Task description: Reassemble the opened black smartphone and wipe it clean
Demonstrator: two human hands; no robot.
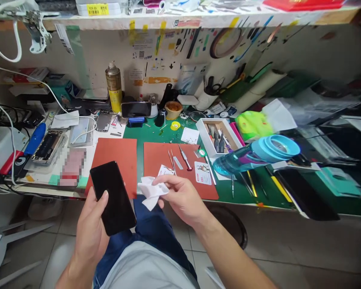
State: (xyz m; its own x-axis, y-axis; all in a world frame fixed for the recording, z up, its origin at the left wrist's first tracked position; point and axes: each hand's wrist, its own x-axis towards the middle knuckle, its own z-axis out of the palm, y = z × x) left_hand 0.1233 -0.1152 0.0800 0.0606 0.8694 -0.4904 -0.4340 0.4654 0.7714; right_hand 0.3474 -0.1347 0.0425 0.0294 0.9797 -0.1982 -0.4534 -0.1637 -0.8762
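A black smartphone (112, 198) with a dark screen is gripped along its left side by my left hand (92, 224), the thumb lying on its front edge. Between the thumb and fingers of my right hand (183, 196) is a crumpled white tissue (152, 192), a short way right of the phone and apart from it. Both hands are over my lap at the bench's front edge. Behind them lie two reddish-brown mats (116, 150). On the right-hand mat are tweezers (171, 160), a small screwdriver (185, 157) and a printed card (203, 173).
A blue water bottle (237, 159) leans across the right side near a white tool box (201, 134). Further right, a black panel (307, 194) overhangs the bench edge. A spray can (113, 86) stands at the back. Opened phone parts (48, 145) and cables lie on the left.
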